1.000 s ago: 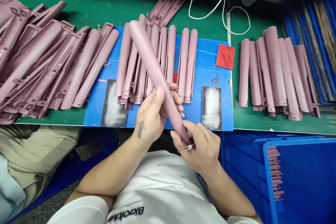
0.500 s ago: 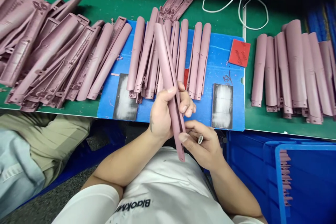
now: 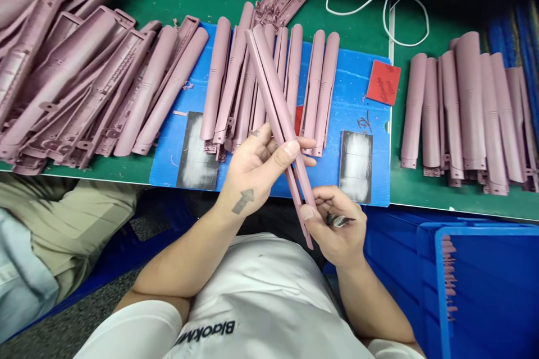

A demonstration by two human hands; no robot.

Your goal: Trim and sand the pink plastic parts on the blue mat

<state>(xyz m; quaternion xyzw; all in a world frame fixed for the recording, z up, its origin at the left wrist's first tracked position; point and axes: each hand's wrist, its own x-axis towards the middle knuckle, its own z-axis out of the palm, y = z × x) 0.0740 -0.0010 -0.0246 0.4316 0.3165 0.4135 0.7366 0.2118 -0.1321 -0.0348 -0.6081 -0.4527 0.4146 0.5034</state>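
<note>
Over the blue corrugated board (image 3: 353,118), the left hand (image 3: 256,171) closed around a long pink plastic shell (image 3: 280,123), while the right hand (image 3: 332,224) narrowly pinched a small blade (image 3: 340,220), its thumb against the shell.

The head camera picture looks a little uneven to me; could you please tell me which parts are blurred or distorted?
In the head view, the blue-and-tan stack at top right is blurred, the pink plastic shell in the hands looks sharp, and the wide lens makes the white shirt loom large; lighting looks even.
</note>
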